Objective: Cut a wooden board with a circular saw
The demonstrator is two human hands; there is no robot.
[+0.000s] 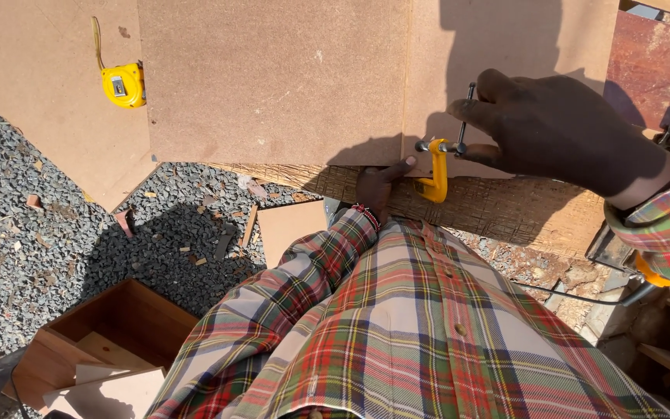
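Outside on grey gravel [56,256] we lean over big brown boards [273,77] that lie flat in the sun. They cover most of the space above and to the left of our hands, and they rest on a rough old board [505,209] that pokes out just below our right hand.

Our right hand [560,132] reaches across the top of the boards. Its fingers are curled around the thin metal bar of a small yellow clamp [436,174], so this hand is mostly closed on the bar. We think it holds there because that bar is the part that turns.

Our left hand [381,186] sits just left of the clamp, at the boards' edge. Its thumb presses on the top board, next to the clamp. The other fingers are hidden underneath, so we cannot tell how far they are open. It seems to keep the boards from sliding.

Below and far left of our hands stands an open wooden box [118,326] on the gravel. Far to the left, up on the boards, lies a little yellow tape measure [123,84], out of the way.
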